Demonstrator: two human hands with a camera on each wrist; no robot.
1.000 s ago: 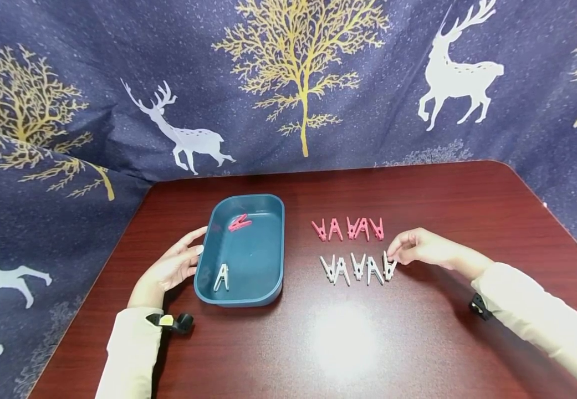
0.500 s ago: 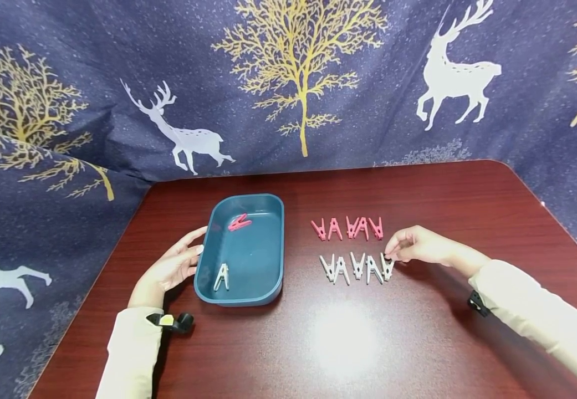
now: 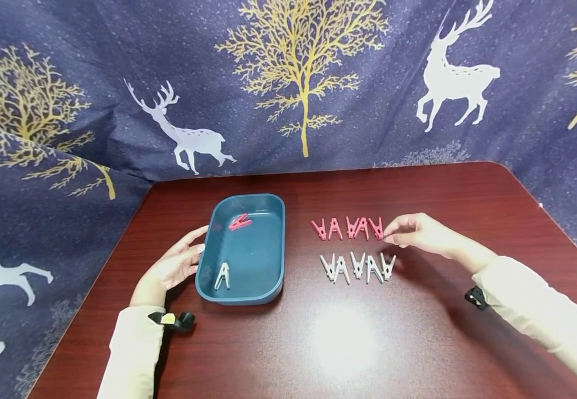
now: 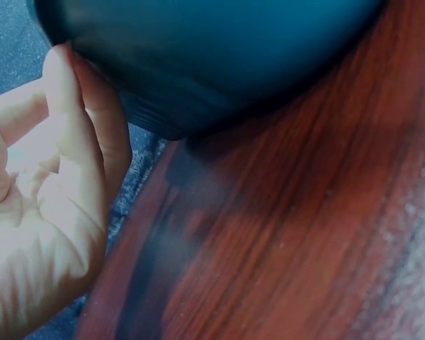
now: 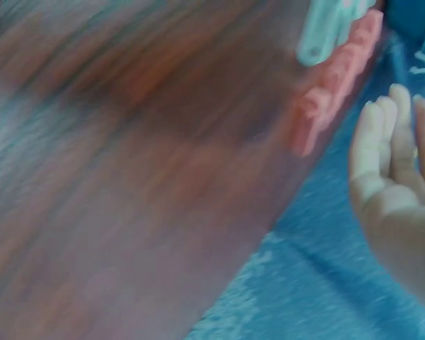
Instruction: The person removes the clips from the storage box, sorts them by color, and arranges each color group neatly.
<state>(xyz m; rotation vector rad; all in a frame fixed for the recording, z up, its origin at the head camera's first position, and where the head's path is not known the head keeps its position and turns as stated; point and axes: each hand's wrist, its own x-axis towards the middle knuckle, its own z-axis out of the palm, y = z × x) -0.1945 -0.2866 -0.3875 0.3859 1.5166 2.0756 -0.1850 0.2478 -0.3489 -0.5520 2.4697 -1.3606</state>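
Note:
My left hand [image 3: 175, 263] rests with its fingertips at the left rim of a blue tray [image 3: 255, 255]. One pink clothespin [image 3: 240, 223] and one white clothespin [image 3: 222, 275] lie inside that tray. To its right, pink clothespins stand in a row on the table, with a row of white ones nearer me. My right hand [image 3: 420, 233] holds nothing; in the head view its fingertips come right beside the rightmost pink clothespin [image 3: 378, 230]. Below it, the rightmost white clothespin [image 3: 387, 269] stands free. The left wrist view shows the fingers against the tray's outer wall [image 4: 219, 49].
All of this is on a dark red wooden table [image 3: 433, 191]. A blue cloth [image 3: 358, 116] printed with deer and trees hangs behind its back edge. Bright light reflects off the tabletop near the front. Several more white clothespins [image 3: 341, 269] extend leftward in their row.
My right hand has left the rightmost white clothespin and moved away from me to the end of the pink row. That white clothespin shifted slightly left. The left hand and tray stayed put.

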